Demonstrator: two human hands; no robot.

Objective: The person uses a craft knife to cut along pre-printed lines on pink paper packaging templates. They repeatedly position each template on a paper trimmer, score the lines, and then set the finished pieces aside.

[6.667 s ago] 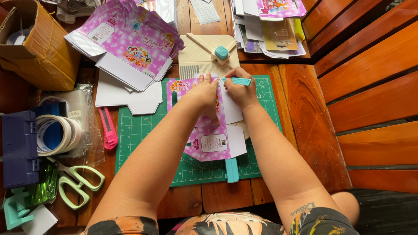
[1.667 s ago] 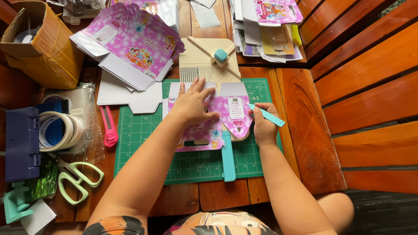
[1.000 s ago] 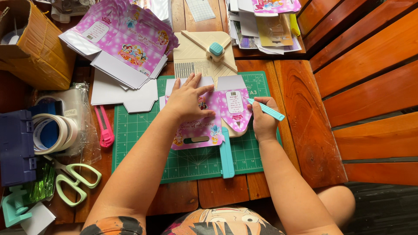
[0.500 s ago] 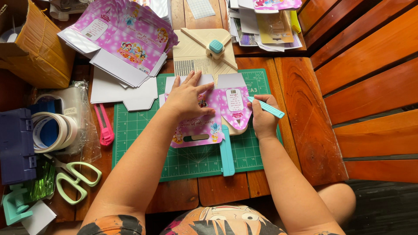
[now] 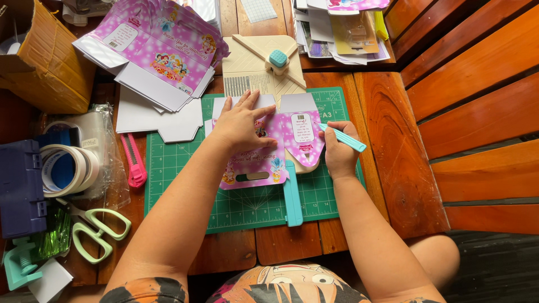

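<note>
Centre piece: a flat pink printed cardboard box blank point(image 5: 264, 154) lies on a green gridded cutting mat point(image 5: 185, 191), itself on the brown wooden worktop point(image 5: 387, 140); its right panel point(image 5: 303, 140) rests over a cream scoring board with a teal ruler arm point(image 5: 292, 193)
Left hand: the left hand point(image 5: 242, 122) is spread flat, fingers fanned, pressing the blank down onto the mat
Right hand: the right hand point(image 5: 339, 151) is closed in a pinch around a slim teal scoring stylus point(image 5: 343, 137), its tip touching the right panel's edge
Change: about seven seconds ago both hands held the blank lifted and folded above the mat; now it lies pressed flat with the stylus on it, which suggests scoring a crease is under way; over the last second or two the hands have barely shifted
Counts near: one blank under the hands; one stylus; one mat
Counts beyond: one second cream scoring board with a teal knob point(image 5: 264, 67) above the mat; one stack of pink printed blanks point(image 5: 157, 47) upper left, number unclear; one pink utility knife point(image 5: 133, 163); one pair of pale green scissors point(image 5: 98, 230); several tape rolls point(image 5: 67, 168), count uncertain; one brown cardboard box point(image 5: 42, 62) at far left; one pile of papers point(image 5: 342, 31) at top right
</note>
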